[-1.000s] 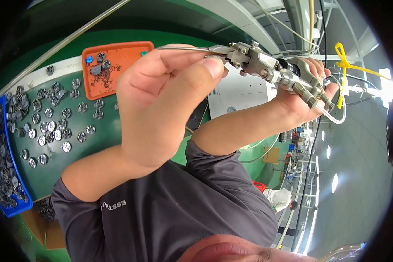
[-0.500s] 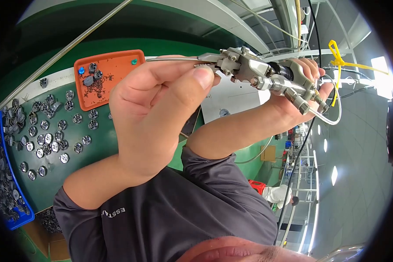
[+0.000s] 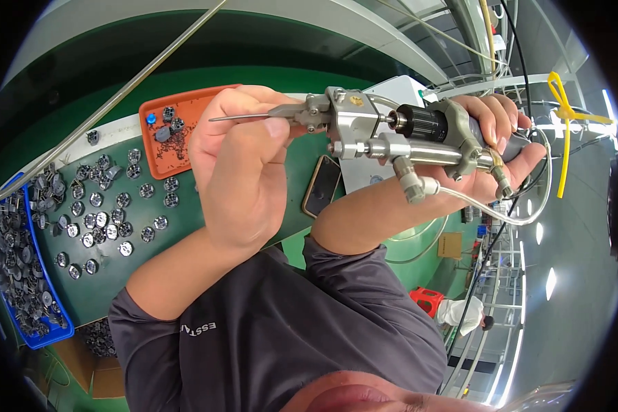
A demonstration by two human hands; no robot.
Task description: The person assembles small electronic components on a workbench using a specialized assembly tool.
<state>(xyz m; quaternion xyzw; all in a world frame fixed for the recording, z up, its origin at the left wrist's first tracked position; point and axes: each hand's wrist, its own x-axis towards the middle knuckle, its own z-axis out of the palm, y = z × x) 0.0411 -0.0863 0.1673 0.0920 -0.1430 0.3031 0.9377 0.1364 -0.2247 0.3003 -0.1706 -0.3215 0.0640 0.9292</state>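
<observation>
A powered screwdriver [image 3: 422, 123] with a silver metal head, a black knurled collar and a thin bit [image 3: 233, 119] lies almost level across the upper middle of the view. My right hand [image 3: 491, 130] wraps round its handle at the right end, partly hidden by the tool. At the other end, my left hand [image 3: 244, 161] has thumb and fingers pinched at the metal jaw [image 3: 292, 111] of the head. The bit sticks out leftward past the thumb. Whether anything small sits between those fingers is hidden. A white tube [image 3: 491, 213] loops from the tool's side cylinder.
An orange tray [image 3: 159, 165] with small dark screws and a few round parts stands behind my left hand. Several round grey parts [image 3: 126, 248] lie on the green table. A blue bin [image 3: 51, 292] full of similar parts is far left. A phone [image 3: 321, 187] lies between my arms.
The screwdriver has rolled, so its collar and cylinder show more fully. My left thumb has shifted back along the jaw, and more of the bit shows. The phone has come into fuller view.
</observation>
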